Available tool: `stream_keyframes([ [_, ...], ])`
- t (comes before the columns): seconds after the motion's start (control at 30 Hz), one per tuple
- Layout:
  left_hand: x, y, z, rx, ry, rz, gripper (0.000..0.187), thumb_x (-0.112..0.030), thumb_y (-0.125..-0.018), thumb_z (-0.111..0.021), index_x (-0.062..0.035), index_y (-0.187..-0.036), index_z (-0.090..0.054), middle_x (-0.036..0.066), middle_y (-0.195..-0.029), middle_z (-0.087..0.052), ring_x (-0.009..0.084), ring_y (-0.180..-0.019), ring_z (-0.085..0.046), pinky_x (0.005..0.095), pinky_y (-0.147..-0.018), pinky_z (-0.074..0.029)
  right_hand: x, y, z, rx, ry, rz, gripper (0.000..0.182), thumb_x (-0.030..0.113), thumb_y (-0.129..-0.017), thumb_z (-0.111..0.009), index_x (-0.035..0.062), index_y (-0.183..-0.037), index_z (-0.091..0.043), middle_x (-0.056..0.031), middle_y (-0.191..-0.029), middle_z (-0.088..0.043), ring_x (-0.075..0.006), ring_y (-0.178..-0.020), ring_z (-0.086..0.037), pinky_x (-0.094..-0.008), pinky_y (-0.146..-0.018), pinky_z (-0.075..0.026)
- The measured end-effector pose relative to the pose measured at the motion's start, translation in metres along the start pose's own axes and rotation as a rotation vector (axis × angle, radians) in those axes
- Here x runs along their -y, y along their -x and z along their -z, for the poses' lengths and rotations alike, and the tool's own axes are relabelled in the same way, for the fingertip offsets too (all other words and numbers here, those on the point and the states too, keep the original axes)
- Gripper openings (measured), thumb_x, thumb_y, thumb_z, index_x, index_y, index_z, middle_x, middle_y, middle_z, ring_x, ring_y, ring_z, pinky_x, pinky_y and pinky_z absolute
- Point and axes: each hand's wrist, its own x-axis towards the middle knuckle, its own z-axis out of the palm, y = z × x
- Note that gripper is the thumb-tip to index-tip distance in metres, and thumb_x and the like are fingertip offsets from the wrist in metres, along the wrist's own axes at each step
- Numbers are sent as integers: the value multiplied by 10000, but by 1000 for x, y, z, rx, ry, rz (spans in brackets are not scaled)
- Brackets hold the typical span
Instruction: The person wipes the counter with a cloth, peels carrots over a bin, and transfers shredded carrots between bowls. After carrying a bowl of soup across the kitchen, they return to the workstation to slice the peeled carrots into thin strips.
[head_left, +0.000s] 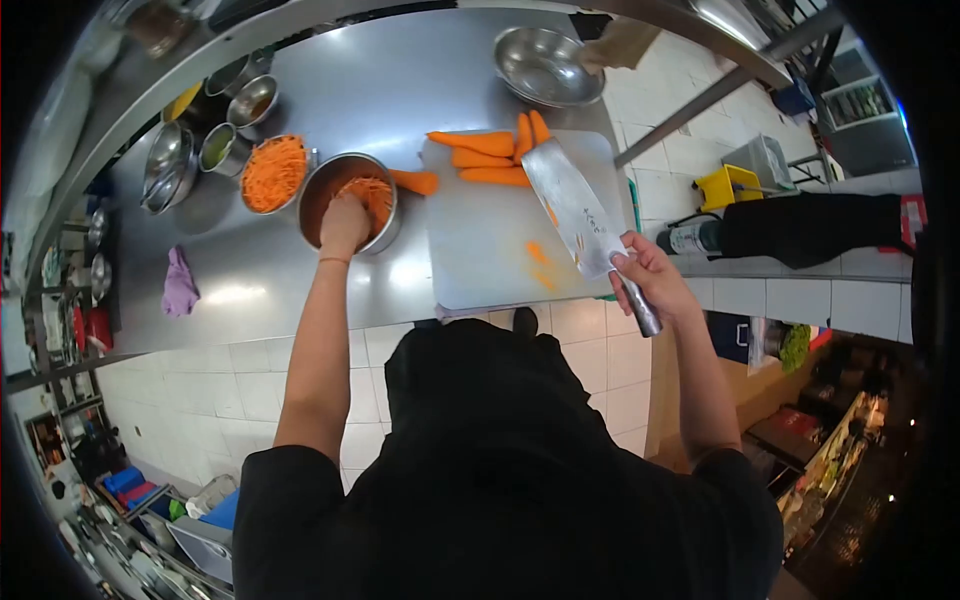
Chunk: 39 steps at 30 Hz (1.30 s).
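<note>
My right hand (648, 272) grips a cleaver (570, 205) by its metal handle. Its broad blade slants up and left over the white cutting board (470, 270), with bits of carrot stuck to it. My left hand (345, 222) reaches into a deep steel pot (310, 205) among shredded carrot (376, 198); its fingertips are hidden there. Several peeled carrots (482, 142) lie at the back of the board, beyond the blade. Another carrot (414, 181) rests between pot and board. A few orange scraps (540, 265) are on the board below the blade.
Left of the pot stands a bowl heaped with shredded carrot (273, 172), near several small steel containers (253, 100). A wide steel bowl (548, 66) sits at the back right. A purple cloth (180, 283) lies at left on the steel table (380, 60). A metal post (715, 95) rises at right.
</note>
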Motion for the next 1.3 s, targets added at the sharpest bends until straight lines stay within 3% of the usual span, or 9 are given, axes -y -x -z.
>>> stream_keyframes([
  [0.2,-78,50,46,-150,127,286,231,-276,-927,-638,-65,-933,-733,199,-1031,-711,385,-1009,-667,470,-893,-534,-104,34,50,-239,-30,-72,157,246,-1045,-539,95,-1045,-494,-16,-673,-564,-107,-451,-525,-266,-402,-450],
  [0.27,-110,68,38,-601,269,-128,160,-229,-897,-687,-80,-944,-724,175,-997,-715,349,-1004,-662,453,-918,-521,-133,44,64,-230,-49,-73,153,244,-1050,-525,94,-1044,-494,-15,-668,-557,-102,-447,-513,-265,-399,-447],
  [0.33,-151,90,-3,-357,476,-360,312,-230,-822,-773,-48,-1064,-698,158,-1154,-674,325,-1076,-615,429,-986,-487,-145,48,65,-252,-48,-58,149,237,-1052,-518,91,-1042,-494,-14,-662,-550,-100,-449,-512,-262,-398,-444],
  [0.4,-200,111,-20,-256,305,-610,555,-261,-744,-833,-32,-1214,-647,133,-1349,-567,320,-1192,-537,433,-1027,-457,-152,46,64,-230,-39,-39,148,233,-1053,-512,86,-1040,-496,-15,-659,-542,-102,-451,-510,-264,-401,-443],
  [0.63,-240,118,-79,-6,477,-498,552,-209,-785,-802,-34,-1275,-620,153,-1349,-559,335,-1202,-521,401,-1024,-462,-160,26,48,-131,-13,-46,147,211,-1052,-492,67,-1074,-509,-20,-689,-538,-102,-470,-512,-266,-408,-437],
  [0.83,-263,136,-81,-133,540,-433,421,-90,-815,-741,-6,-1216,-640,157,-1251,-581,339,-1135,-555,405,-986,-478,-153,-5,22,-77,16,-58,158,216,-1054,-488,58,-1047,-502,-27,-698,-536,-94,-475,-505,-260,-397,-424],
  [0.93,-266,142,-80,-189,474,-200,382,-23,-822,-719,15,-1196,-650,194,-1212,-583,364,-1105,-580,410,-961,-492,-151,-15,12,-58,3,-57,159,209,-1057,-481,51,-1046,-492,-30,-706,-532,-95,-474,-501,-263,-393,-421],
  [1.07,-264,134,-94,-181,780,-113,394,35,-832,-690,49,-1222,-630,222,-1184,-578,390,-1039,-614,412,-905,-521,-142,-24,-2,-25,23,-28,149,198,-1057,-478,51,-1052,-493,-28,-707,-529,-97,-475,-495,-265,-395,-421],
  [1.3,-212,137,-10,-341,854,-98,387,26,-863,-644,50,-1248,-614,225,-1200,-572,401,-1041,-612,438,-907,-507,-58,-39,-70,36,56,45,143,178,-1051,-479,36,-1053,-494,-39,-710,-544,-110,-476,-505,-277,-401,-425],
])
